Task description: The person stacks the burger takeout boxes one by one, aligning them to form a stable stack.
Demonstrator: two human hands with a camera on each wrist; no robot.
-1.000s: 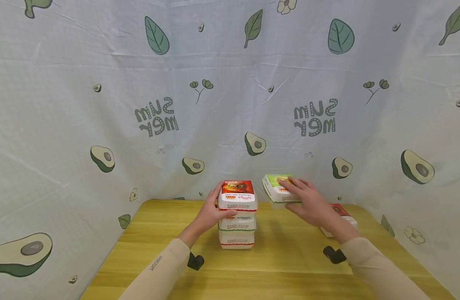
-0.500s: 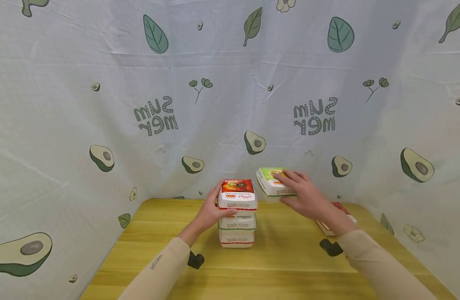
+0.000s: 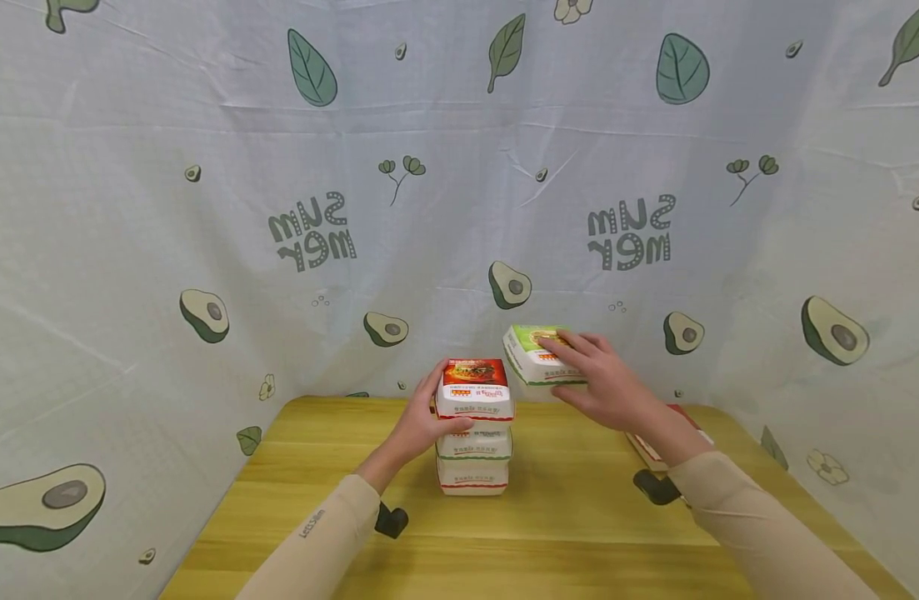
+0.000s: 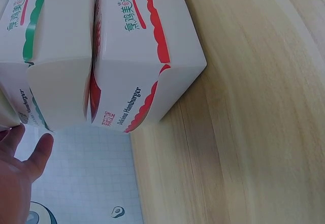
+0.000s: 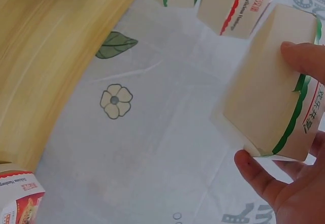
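While the person's right hand [image 3: 605, 383] was clamped on the square white cardboard carton with a lime-green top [image 3: 528, 364], that carton was held aloft at roughly two o'clock from the three-carton stack [image 3: 474, 447], near it but apart. At the stack, the left hand [image 3: 420, 427] was clamped on the square white cardboard carton with a glossy red top [image 3: 474, 390], the uppermost tier. Another red-topped white carton [image 3: 646, 452] lay at about three o'clock on the yellow wooden table [image 3: 564, 508]. Principal hazard: gripped at its three o'clock end only, the green-topped carton could have dipped at nine o'clock and struck the uppermost tier. Secondary hazard: uneven left-hand pressure could have shifted that tier, toppling the stack; excess squeeze could have creased the card.
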